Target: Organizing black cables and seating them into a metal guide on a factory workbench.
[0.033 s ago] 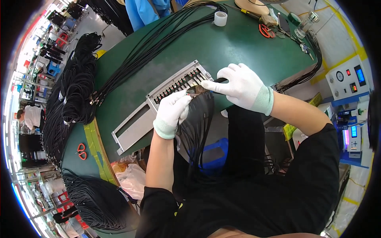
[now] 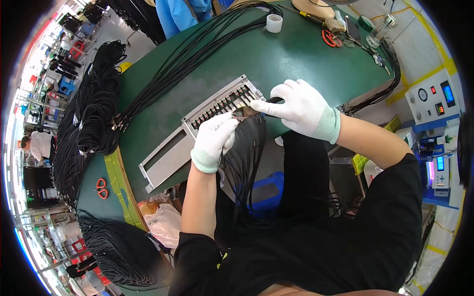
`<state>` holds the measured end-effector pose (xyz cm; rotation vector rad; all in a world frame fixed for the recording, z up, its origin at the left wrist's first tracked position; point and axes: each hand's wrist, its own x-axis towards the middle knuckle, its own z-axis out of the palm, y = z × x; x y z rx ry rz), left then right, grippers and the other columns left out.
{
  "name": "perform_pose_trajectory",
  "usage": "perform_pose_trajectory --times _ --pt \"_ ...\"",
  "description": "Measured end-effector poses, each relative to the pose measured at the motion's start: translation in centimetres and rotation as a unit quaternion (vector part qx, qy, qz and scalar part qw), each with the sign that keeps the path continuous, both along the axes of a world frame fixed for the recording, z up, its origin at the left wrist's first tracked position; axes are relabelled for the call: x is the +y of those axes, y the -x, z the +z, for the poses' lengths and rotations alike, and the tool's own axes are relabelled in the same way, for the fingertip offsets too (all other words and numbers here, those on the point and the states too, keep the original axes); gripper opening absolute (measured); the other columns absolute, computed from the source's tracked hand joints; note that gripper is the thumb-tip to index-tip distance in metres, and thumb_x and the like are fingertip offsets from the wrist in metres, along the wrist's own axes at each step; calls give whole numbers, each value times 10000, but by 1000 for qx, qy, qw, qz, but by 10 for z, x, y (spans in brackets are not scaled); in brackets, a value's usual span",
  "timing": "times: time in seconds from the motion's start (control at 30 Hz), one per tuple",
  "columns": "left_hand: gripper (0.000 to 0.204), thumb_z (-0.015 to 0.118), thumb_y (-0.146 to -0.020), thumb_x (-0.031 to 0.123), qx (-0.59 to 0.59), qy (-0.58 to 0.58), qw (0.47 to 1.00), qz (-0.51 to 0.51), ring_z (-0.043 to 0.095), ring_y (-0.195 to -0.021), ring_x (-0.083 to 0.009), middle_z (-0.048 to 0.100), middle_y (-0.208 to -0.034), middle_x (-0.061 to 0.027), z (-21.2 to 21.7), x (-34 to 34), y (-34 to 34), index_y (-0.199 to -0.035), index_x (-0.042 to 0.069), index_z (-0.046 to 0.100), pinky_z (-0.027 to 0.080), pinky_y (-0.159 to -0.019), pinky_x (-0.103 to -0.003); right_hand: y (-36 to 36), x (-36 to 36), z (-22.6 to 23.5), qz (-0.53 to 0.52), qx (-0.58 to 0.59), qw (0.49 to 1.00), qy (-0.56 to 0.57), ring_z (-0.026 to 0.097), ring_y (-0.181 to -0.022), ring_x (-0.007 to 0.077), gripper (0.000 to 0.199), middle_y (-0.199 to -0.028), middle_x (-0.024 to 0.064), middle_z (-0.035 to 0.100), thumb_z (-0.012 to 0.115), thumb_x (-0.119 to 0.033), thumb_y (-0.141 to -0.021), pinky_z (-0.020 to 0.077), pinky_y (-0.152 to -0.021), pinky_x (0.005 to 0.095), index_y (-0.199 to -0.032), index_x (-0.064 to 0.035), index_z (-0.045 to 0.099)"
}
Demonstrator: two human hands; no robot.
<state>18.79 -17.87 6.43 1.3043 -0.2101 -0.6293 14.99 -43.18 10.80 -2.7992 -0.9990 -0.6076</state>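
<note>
Two gloved hands work at one grey metal panel [image 2: 197, 133] lying on the green counter [image 2: 296, 54]. Left hand [image 2: 215, 140] is pinched narrow on a cable end [image 2: 236, 114] at the panel's slotted edge. Right hand [image 2: 298, 106] is closed around a dark tool [image 2: 273, 100], its tip meeting that same cable end. One row of slots with many cable ends seated runs along the panel; exact count too small to tell. One bunch of black cables [image 2: 247, 153] hangs from the slots off the counter edge, between the forearms. One long bundle [image 2: 182, 64] crosses the counter toward the far side. Two big coils of black cable: one [image 2: 94, 113] at the left edge, one [image 2: 118, 251] lower left. One tape roll [image 2: 274, 22] at the far side, two red scissors: one [image 2: 101, 187] near left, one [image 2: 330, 38] far right. One person in blue [image 2: 182, 12] stands across the counter.

Versus earlier frame: same instant, both hands and panel in the same spots, nothing moved.
</note>
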Motion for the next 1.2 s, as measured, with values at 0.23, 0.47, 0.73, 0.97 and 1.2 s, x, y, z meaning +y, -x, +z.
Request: perform_pose_trajectory --times 0.23,0.47,0.73,0.97,1.2 --pt "176 521 -982 118 -31 -34 999 -4 345 -402 -36 432 -523 54 0 -2 2 -996 -37 603 271 -398 -202 5 -6 -12 9 66 995 -72 596 -768 269 728 -885 67 597 645 9 -659 498 -695 367 -1342 -240 612" --pt "279 499 -994 128 20 -11 999 -24 340 -401 -27 417 -522 62 5 -6 2 -1167 -72 591 281 -398 -194 8 -12 -11 -33 387 819 -421 630 -833 310 632 -974 126 640 667 -52 -752 525 -778 369 -1363 -196 586" --pt "302 500 -1002 145 44 32 998 -21 340 -387 -39 429 -528 61 0 -3 -2 -1219 -60 548 281 -393 -196 7 -9 1 -12 50 997 -54 563 -880 254 657 -989 45 586 705 -78 -685 448 -794 369 -1312 -252 617" --pt "262 501 -1006 157 35 31 999 -14 339 -380 -45 430 -519 54 -2 -3 -1 -1167 -41 563 284 -397 -209 5 -4 -5 -19 32 999 -30 550 -894 239 675 -983 32 564 708 -73 -682 431 -799 366 -1320 -265 604" --pt "210 478 -1010 140 49 32 998 -14 335 -371 -50 420 -509 57 2 -4 -1 -1114 -20 566 276 -392 -210 4 -3 -3 -10 30 999 -35 560 -884 252 687 -994 40 576 686 -46 -658 435 -776 367 -1311 -248 616"
